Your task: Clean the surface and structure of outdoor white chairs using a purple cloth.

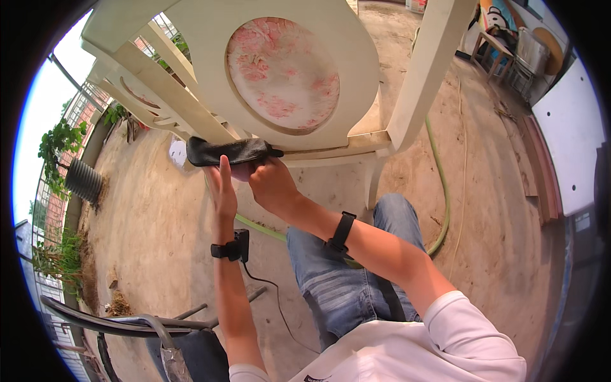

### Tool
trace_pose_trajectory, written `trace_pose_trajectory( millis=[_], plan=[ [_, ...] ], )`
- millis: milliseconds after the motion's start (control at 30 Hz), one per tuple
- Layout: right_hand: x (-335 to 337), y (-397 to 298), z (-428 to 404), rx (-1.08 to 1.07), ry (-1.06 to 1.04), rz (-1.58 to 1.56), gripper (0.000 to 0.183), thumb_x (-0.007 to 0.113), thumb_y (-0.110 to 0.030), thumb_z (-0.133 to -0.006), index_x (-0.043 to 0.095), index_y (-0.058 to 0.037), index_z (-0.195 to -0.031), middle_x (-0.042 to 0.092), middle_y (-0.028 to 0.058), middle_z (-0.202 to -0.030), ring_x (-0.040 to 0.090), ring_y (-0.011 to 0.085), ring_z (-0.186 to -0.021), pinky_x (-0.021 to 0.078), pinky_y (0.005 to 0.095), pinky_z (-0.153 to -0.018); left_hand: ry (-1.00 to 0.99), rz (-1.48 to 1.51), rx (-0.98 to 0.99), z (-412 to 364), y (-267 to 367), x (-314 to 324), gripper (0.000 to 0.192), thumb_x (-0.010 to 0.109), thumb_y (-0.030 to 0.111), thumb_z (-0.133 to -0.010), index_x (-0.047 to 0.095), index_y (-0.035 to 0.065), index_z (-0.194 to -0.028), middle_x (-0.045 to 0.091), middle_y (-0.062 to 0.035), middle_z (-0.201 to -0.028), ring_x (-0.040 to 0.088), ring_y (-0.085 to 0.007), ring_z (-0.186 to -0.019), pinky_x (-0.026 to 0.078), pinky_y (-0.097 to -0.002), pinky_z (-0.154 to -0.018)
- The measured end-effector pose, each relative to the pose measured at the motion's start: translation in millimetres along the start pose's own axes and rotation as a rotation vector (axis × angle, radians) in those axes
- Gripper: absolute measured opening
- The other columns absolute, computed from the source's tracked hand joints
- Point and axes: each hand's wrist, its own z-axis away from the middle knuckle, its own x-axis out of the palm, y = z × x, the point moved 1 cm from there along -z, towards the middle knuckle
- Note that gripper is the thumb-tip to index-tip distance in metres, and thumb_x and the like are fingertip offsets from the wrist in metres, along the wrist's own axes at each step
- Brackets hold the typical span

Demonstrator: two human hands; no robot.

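A black cloth (229,152) is bunched at the lower edge of a cream-painted wooden furniture panel (355,62) with an oval pink floral inset (284,76). My left hand (223,191) touches the cloth from below, thumb upright in front of it. The cloth covers its other fingers, so their grip is hidden. Curled into a fist, my right hand (272,185) grips the cloth's right end. Something pinkish shows between the hands under the cloth; I cannot tell what it is. Black straps circle both wrists, and the left one (232,248) carries a small device with a cable.
A green hose (441,191) curves over the concrete floor (138,229). Slatted cream wooden parts (157,86) extend left of the panel. A metal-framed chair (119,324) is at lower left, a potted plant (83,179) farther left. Planks (542,167) and a white board (568,138) line the right.
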Motion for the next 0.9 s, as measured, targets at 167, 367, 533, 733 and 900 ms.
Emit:
trace_pose_trajectory(
  millis=[167, 367, 533, 733, 900],
  plan=[
    [7.3, -0.9, -31.5, 0.048, -0.060, -0.029, 0.009, 0.069, -0.009, -0.073, 0.073, -0.0079, -0.081, 0.067, 0.0090, -0.080, 0.066, 0.0222, -0.081, 0.0473, 0.0318, -0.085, 0.100, -0.122, 0.100, -34.4, 7.2, 4.7, 0.059, 0.044, 0.037, -0.106, 0.032, -0.0075, -0.143, 0.035, -0.0260, -0.146, 0.033, -0.0364, -0.136, 0.023, -0.0441, -0.115],
    [8.0, -17.6, -44.4, 0.078, -0.288, 0.185, 0.025, 0.063, -0.013, -0.085, 0.074, -0.0122, -0.107, 0.068, 0.0064, -0.100, 0.060, 0.0190, -0.107, 0.0278, 0.0430, -0.115, 0.237, -0.111, 0.178, -38.9, -17.2, 13.7, 0.034, 0.046, 0.019, -0.105, 0.047, -0.0058, -0.130, 0.053, -0.0258, -0.126, 0.051, -0.0433, -0.114, 0.040, -0.0474, -0.098],
    [4.6, -11.9, -27.2, 0.056, -0.124, 0.174, 0.028, 0.062, -0.013, -0.085, 0.074, -0.0087, -0.109, 0.069, 0.0088, -0.113, 0.059, 0.0201, -0.118, 0.0251, 0.0457, -0.118, 0.227, -0.288, 0.281, -40.3, -11.7, 12.9, 0.032, 0.051, 0.014, -0.103, 0.047, -0.0064, -0.127, 0.053, -0.0255, -0.122, 0.051, -0.0432, -0.113, 0.039, -0.0486, -0.098],
    [13.2, -17.0, 3.7, -0.035, -0.051, 0.459, 0.037, 0.061, -0.015, -0.079, 0.072, -0.0033, -0.112, 0.070, 0.0122, -0.115, 0.060, 0.0270, -0.119, 0.0237, 0.0502, -0.120, 0.248, -0.257, 0.165, -41.6, -4.4, 20.4, 0.037, 0.050, 0.009, -0.102, 0.042, -0.0084, -0.133, 0.050, -0.0256, -0.130, 0.049, -0.0396, -0.120, 0.037, -0.0447, -0.104],
    [8.9, -14.3, -17.1, -0.047, -0.064, 0.346, 0.035, 0.060, -0.015, -0.083, 0.071, -0.0027, -0.113, 0.071, 0.0131, -0.113, 0.061, 0.0298, -0.118, 0.0237, 0.0493, -0.120, 0.277, -0.277, 0.212, -40.1, -7.1, 17.7, 0.034, 0.050, 0.011, -0.102, 0.043, -0.0085, -0.129, 0.050, -0.0273, -0.123, 0.051, -0.0438, -0.114, 0.040, -0.0491, -0.097]
  ],
)
